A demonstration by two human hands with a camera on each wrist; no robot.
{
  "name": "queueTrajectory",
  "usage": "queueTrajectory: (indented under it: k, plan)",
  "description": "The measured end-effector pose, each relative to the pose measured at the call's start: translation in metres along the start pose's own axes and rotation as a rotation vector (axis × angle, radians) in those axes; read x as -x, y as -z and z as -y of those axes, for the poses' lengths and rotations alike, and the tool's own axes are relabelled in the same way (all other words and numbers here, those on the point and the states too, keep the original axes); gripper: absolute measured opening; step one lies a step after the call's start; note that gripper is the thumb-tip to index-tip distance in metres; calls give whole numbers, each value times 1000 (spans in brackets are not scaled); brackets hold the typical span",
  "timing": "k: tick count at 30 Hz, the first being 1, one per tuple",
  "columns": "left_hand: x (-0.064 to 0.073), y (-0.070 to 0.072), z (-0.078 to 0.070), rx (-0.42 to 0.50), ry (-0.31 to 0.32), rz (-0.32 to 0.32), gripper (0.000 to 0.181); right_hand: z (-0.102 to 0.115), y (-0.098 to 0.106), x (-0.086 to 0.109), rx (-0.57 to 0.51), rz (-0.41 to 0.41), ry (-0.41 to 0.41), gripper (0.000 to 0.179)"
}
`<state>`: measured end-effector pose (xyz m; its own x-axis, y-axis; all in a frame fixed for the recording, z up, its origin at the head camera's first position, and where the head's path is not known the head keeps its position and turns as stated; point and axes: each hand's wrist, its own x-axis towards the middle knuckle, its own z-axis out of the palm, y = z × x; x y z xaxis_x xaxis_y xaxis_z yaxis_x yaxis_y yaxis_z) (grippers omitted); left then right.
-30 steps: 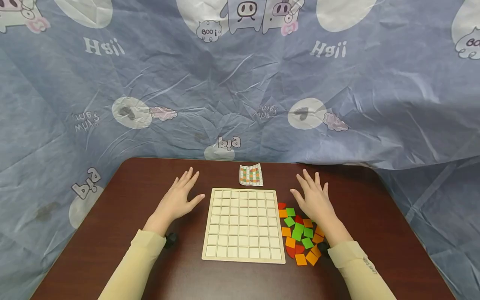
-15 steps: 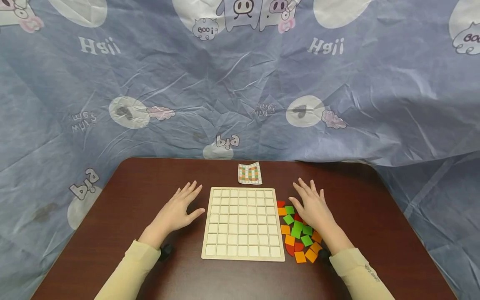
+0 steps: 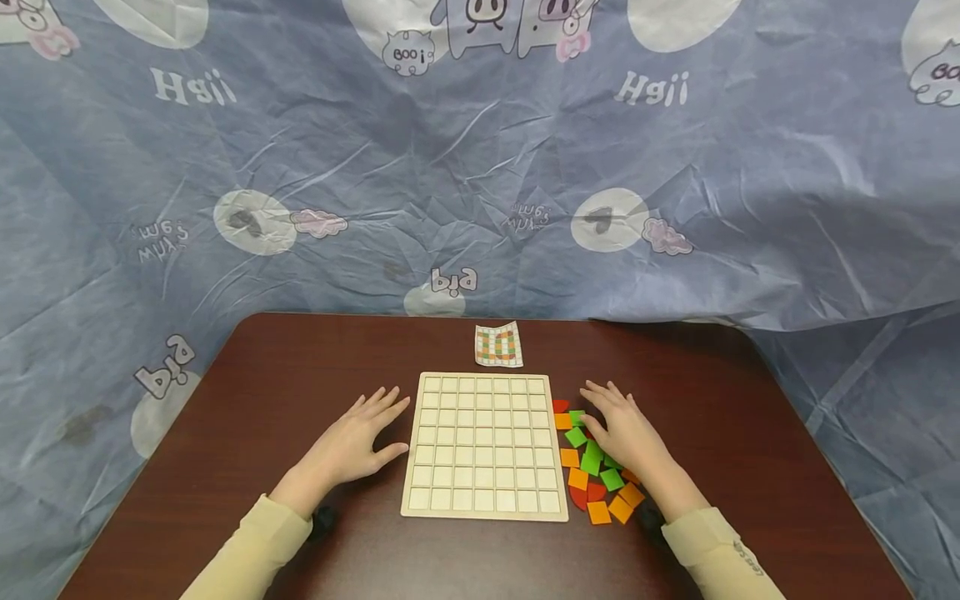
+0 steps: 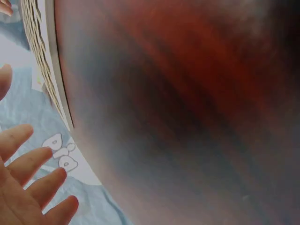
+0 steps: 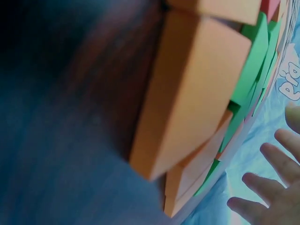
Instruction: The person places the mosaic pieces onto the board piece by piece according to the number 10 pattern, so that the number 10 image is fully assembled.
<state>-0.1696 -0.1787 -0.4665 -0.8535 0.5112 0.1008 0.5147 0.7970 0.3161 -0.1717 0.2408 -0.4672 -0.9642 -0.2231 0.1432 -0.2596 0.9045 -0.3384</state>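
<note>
A pale wooden grid board [image 3: 483, 446] with bare square cells lies mid-table. Just left of it is my left hand [image 3: 348, 446], fingers spread and holding nothing; its thumb tip is right by the board's edge. My right hand [image 3: 628, 429] hovers over the upper right of a pile of flat coloured pieces, its fingers extended and nothing in them. Among the pieces are orange squares [image 3: 598, 512], green squares [image 3: 591, 458] and red rounded ones [image 3: 577, 497]. Part of the pile is hidden under that hand. Orange blocks [image 5: 197, 93] fill the middle of the right wrist view.
A small paper card [image 3: 498, 345] printed with a coloured grid pattern lies behind the board. The dark brown table [image 3: 465, 562] has a blue patterned cloth [image 3: 375, 167] hanging behind it. A black wrist device [image 3: 322, 522] sits under the left wrist.
Both hands have drawn back toward the person and lower, the right one now covering some pieces. The board, card and pieces keep their places; the head view has shifted slightly.
</note>
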Motion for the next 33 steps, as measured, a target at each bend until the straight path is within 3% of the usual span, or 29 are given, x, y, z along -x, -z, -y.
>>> queueTrajectory:
  k: [17, 24, 33]
  plan:
    - [13, -11, -7, 38, 35, 152, 69, 2, -6, -2, 24, 52, 14, 34]
    - [15, -11, -7, 46, 34, 176, 67, 2, -5, -10, 28, 62, 45, 28]
    - [16, -16, -11, 104, 46, 216, 66, 3, 1, -21, -83, 165, -74, 22]
